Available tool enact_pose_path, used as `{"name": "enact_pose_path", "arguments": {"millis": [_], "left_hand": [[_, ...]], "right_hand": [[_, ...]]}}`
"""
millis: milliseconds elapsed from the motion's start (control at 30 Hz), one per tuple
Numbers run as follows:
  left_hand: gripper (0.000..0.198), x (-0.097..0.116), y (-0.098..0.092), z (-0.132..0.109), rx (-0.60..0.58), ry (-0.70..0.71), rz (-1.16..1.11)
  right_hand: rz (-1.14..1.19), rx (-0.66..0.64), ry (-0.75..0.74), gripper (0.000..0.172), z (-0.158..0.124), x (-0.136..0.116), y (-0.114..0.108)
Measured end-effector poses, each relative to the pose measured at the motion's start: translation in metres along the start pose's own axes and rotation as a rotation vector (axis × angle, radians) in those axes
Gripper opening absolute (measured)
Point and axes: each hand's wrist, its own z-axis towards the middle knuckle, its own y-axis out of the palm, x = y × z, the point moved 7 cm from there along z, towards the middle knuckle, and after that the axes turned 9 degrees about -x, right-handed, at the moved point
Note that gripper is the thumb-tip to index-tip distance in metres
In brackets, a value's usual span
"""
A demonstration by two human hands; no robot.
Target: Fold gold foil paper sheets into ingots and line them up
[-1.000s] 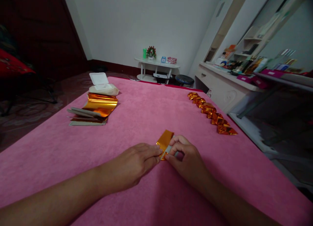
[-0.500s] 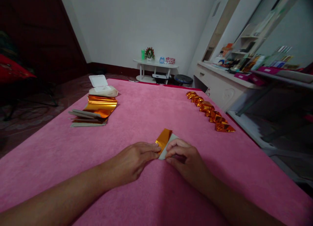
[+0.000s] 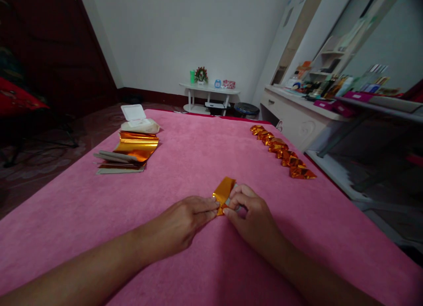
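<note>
A sheet of gold foil paper (image 3: 224,189) with a grey back lies partly folded on the pink cloth. My left hand (image 3: 194,215) comes from the left, its fingers nearly straight and close together, the tips holding the paper's lower left edge. My right hand (image 3: 249,209) is closed in a pinch on the paper's right side, thumb and index finger at a small turned-over flap near the bottom corner. Part of the grey back shows beside the right fingers, and the fingers hide the rest of that side.
A stack of foil sheets (image 3: 124,158) lies at the left, with an opened wipes packet (image 3: 140,124) behind it. Several folded gold foil pieces (image 3: 279,146) form a row along the right. Beyond stand a white side table (image 3: 209,89), a stool (image 3: 246,109) and a cluttered dresser (image 3: 302,116).
My right fingers have brought the paper's lower right edge over, so gold now shows at the bottom corner where grey was. My left hand has barely moved.
</note>
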Motion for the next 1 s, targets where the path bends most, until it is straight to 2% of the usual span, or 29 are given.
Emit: {"name": "enact_pose_path", "arguments": {"millis": [133, 333, 500, 633, 800, 900, 1000], "left_hand": [[0.049, 0.001, -0.003, 0.000, 0.010, 0.003, -0.027], [0.035, 0.002, -0.003, 0.002, 0.012, -0.017, -0.030], [0.032, 0.001, -0.004, 0.002, 0.040, -0.003, -0.030], [0.042, -0.001, -0.003, -0.001, 0.039, -0.014, -0.012], [0.056, -0.011, -0.007, -0.002, 0.105, -0.074, -0.071], [0.049, -0.019, -0.010, 0.007, 0.107, -0.067, -0.050], [0.026, -0.029, -0.012, 0.017, 0.065, -0.093, -0.029]], "right_hand": [[0.027, -0.040, 0.020, 0.021, 0.001, 0.002, 0.003], [0.138, -0.064, 0.038, 0.022, 0.001, 0.003, 0.003], [0.157, -0.067, 0.041, 0.022, 0.003, 0.003, 0.002], [0.133, -0.077, -0.004, 0.021, 0.001, 0.002, 0.001], [0.226, -0.193, -0.140, 0.029, -0.002, -0.004, 0.004], [0.231, -0.230, -0.190, 0.030, 0.000, -0.005, 0.003], [0.092, -0.200, -0.272, 0.028, 0.005, -0.007, -0.003]]}}
